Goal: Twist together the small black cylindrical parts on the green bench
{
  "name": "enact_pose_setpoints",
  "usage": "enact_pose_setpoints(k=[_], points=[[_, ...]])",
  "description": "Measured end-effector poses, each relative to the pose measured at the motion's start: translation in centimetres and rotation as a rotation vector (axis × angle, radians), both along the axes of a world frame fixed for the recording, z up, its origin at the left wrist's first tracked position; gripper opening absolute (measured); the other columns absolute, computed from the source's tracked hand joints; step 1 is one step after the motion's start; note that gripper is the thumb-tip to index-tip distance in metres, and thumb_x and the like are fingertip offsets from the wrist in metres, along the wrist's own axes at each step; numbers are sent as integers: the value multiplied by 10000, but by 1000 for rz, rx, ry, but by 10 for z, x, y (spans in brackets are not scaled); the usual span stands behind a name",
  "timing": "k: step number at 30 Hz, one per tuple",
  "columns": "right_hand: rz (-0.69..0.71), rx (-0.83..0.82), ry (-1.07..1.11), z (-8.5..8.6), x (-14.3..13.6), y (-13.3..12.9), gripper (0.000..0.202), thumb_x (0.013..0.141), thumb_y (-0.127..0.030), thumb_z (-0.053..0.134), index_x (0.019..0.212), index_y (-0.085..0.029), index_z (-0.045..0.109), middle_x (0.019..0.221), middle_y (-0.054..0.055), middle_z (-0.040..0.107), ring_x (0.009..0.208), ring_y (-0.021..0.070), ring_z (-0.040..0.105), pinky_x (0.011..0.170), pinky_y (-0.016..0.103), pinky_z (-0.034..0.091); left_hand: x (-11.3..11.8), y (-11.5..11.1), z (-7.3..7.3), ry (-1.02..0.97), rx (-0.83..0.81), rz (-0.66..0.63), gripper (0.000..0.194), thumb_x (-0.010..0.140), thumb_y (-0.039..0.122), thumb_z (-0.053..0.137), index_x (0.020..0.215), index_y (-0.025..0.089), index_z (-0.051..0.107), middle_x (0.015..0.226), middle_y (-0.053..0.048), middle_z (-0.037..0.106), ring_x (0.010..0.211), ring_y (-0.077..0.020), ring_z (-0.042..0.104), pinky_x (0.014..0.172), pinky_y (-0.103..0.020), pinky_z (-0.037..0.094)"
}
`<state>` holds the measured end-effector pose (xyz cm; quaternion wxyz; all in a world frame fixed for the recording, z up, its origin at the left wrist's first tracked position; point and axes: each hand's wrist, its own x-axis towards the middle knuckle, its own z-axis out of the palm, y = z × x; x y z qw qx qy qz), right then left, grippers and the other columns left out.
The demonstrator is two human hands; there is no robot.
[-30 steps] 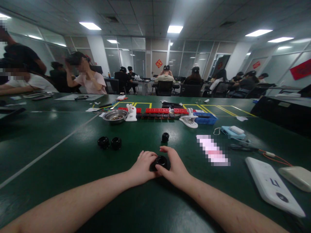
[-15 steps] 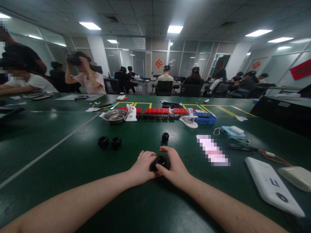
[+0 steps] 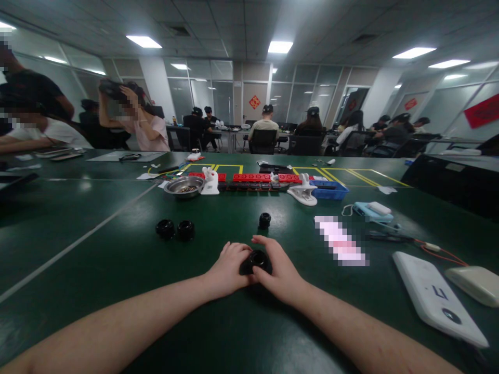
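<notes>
A glossy black round piece with a hole in its top (image 3: 258, 258) is between my two hands on the green tabletop. My left hand (image 3: 233, 266) wraps its left side, the fingers bent over its far edge. From the right, my right hand (image 3: 281, 270) grips it with the thumb at the near side and the other fingers arched beyond. Just past my hands stands a smaller-looking black round piece (image 3: 265, 221). Two similar black pieces, one on the left (image 3: 165, 229) and its neighbour (image 3: 186, 230), stand side by side farther left. Parts of the held piece are hidden by my fingers.
Across the table are a metal bowl (image 3: 184, 187) with small parts, two white clamps (image 3: 303, 191), red strips (image 3: 257, 177) and a blue tray (image 3: 331, 190). To the right lie a white power bank (image 3: 438, 298), cables and a light-blue device (image 3: 372, 213). Several people sit beyond.
My right hand has shifted slightly around the black round piece, its thumb now a little lower and farther right. My left hand stays put. A person at left has raised a headset somewhat.
</notes>
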<state>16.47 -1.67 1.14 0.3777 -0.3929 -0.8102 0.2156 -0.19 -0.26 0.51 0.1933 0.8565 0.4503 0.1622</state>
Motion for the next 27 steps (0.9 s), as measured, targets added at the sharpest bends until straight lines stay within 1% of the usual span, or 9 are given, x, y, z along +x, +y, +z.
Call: enact_pose_setpoints(k=[3, 6, 8, 10, 13, 16, 20, 23, 27], points=[[-98, -15, -5, 0, -2, 1, 507, 637, -222, 600, 1107, -188, 412, 1041, 87, 512, 988, 240, 482, 863, 431, 386, 0, -1, 2, -10, 3, 0, 358, 674, 394, 594, 969, 193, 561, 1073, -64, 522, 1047, -255, 427, 973, -497, 205], [-140, -34, -20, -1, -3, 2, 462, 627, -229, 614, 1052, -178, 440, 941, 69, 530, 889, 223, 510, 809, 409, 418, 1, -2, 4, -23, -1, 1, 350, 671, 392, 597, 957, 193, 563, 1062, -60, 524, 1035, -252, 433, 971, -493, 215], [-84, -34, -22, -2, -3, 1, 444, 638, -160, 562, 1062, -181, 435, 966, 68, 532, 914, 214, 507, 832, 398, 411, 1, -1, 3, -25, -10, 3, 383, 670, 385, 597, 999, 197, 546, 1072, -62, 522, 1041, -251, 431, 975, -493, 209], [3, -27, -19, -2, -2, 1, 502, 626, -97, 512, 1109, -189, 408, 1052, 76, 517, 989, 211, 485, 877, 394, 387, 1, -1, 2, -22, -14, 5, 413, 670, 374, 594, 1038, 198, 528, 1086, -64, 519, 1054, -251, 424, 980, -489, 206], [44, -12, -15, -1, -1, 0, 585, 622, -88, 504, 1178, -193, 354, 1161, 92, 469, 1080, 223, 435, 919, 409, 351, 0, 0, 0, -5, -5, 5, 384, 667, 368, 595, 1001, 184, 549, 1095, -71, 515, 1069, -257, 411, 980, -482, 212], [-34, 6, -1, 0, -1, 0, 541, 648, -162, 550, 1158, -193, 372, 1135, 97, 477, 1063, 239, 443, 904, 430, 353, 0, 1, 0, -3, 8, 0, 363, 664, 387, 599, 964, 186, 563, 1083, -68, 517, 1058, -259, 418, 971, -484, 224], [-127, -24, -10, 0, -3, 2, 456, 637, -247, 613, 1053, -181, 438, 971, 78, 525, 915, 230, 503, 813, 411, 413, 0, 1, -1, -23, 18, -11, 363, 671, 412, 594, 963, 198, 560, 1059, -55, 524, 1031, -249, 435, 961, -484, 235], [-59, -53, -20, -1, -2, 2, 429, 650, -168, 557, 1061, -183, 435, 967, 67, 537, 915, 210, 508, 827, 392, 413, 0, 1, -3, -31, 16, -6, 402, 658, 409, 606, 995, 198, 544, 1060, -57, 524, 1031, -250, 437, 962, -482, 236], [55, -37, -13, -2, 0, 0, 572, 613, -69, 494, 1160, -180, 368, 1116, 88, 493, 1046, 206, 459, 914, 390, 361, -1, 2, -4, -27, 11, 4, 423, 660, 390, 604, 1031, 203, 527, 1089, -63, 516, 1063, -252, 420, 982, -487, 201]])
